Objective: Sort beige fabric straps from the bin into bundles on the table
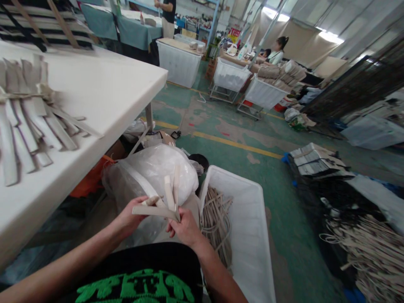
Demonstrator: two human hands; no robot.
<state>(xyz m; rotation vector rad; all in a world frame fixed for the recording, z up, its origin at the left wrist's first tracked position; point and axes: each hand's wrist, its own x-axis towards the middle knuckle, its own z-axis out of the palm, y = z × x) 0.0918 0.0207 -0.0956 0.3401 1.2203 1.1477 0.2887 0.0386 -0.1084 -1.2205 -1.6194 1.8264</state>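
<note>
Several beige fabric strips (169, 194) fan out between my two hands, in front of my body. My right hand (186, 227) is closed round their gathered lower ends. Fingers of my left hand (134, 213) are curled on the strips' left side, where a strip end lies across them. Just behind the hands stands a large clear plastic bag (164, 162). To the right of my right hand is a white plastic bin (246, 219) with many loose beige strips (216, 223) inside.
On the white table (120, 80) at left lies a tied bundle of strips (28, 113). A heap of strips (372, 248) covers the floor at right, near a stacked bundle (317, 160). White bins on carts (232, 75) and other people (276, 57) are farther back.
</note>
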